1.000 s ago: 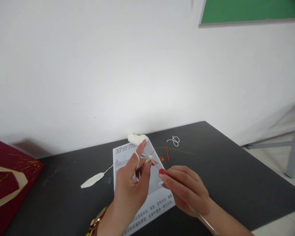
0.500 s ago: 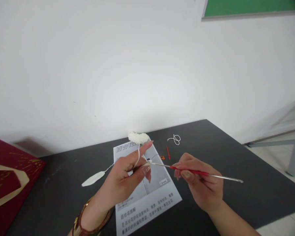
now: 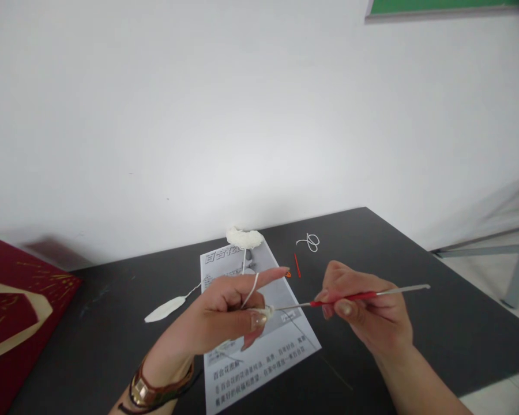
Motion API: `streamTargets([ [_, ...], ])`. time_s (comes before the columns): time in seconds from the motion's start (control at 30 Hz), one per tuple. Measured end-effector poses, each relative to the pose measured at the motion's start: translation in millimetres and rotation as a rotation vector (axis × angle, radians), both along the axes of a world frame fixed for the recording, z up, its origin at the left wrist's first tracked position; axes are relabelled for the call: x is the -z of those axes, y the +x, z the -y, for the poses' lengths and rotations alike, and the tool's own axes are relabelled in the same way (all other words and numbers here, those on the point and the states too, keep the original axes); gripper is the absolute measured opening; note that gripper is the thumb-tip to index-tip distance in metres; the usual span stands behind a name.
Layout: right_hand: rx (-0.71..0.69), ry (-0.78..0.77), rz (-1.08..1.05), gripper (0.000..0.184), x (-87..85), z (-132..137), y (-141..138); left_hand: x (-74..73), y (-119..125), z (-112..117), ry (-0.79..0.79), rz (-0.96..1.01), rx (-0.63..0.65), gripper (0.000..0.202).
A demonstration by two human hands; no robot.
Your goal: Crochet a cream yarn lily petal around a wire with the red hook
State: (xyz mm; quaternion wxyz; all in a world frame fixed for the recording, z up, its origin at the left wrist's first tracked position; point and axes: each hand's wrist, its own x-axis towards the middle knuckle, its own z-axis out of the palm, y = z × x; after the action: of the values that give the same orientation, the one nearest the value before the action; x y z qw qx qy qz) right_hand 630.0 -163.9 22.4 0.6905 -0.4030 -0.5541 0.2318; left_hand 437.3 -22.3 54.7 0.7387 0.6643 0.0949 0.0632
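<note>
My left hand [image 3: 231,308] pinches a small piece of white crochet work [image 3: 266,312] between thumb and fingers, with its index finger stretched out to the right. White yarn [image 3: 244,262] passes over that finger from the yarn skein [image 3: 244,237] at the table's back edge. My right hand [image 3: 365,311] holds a crochet hook [image 3: 363,295] by its red grip. The hook's thin shaft reaches left to the crochet work; its tip is hidden there. Both hands are above a printed sheet [image 3: 263,374].
A white leaf-shaped crocheted piece [image 3: 164,309] with a yarn tail lies left on the dark table [image 3: 125,323]. Behind my hands are a red needle [image 3: 297,265], an orange stitch marker [image 3: 288,274] and a looped white cord [image 3: 312,242]. A dark red gift bag [image 3: 17,311] stands at left.
Both hands have moved lower in the view at the crochet work, and the right hand has shifted rightward with the hook. The left index finger now points more sideways.
</note>
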Motion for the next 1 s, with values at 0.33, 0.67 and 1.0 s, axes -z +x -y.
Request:
streamTargets([
  [0.33,-0.098,-0.003,-0.041,0.013,-1.0,-4,3,7.8,2,2,-0.251,0.005,0.135,0.053],
  [0.67,-0.100,0.084,0.132,0.012,-6.3,-2,7,20.0,7,-1,-0.472,0.038,0.230,0.059],
  [1.0,-0.147,0.063,0.028,0.012,-4.3,-5,6,20.5,8,1,-0.581,-0.022,0.244,0.057],
])
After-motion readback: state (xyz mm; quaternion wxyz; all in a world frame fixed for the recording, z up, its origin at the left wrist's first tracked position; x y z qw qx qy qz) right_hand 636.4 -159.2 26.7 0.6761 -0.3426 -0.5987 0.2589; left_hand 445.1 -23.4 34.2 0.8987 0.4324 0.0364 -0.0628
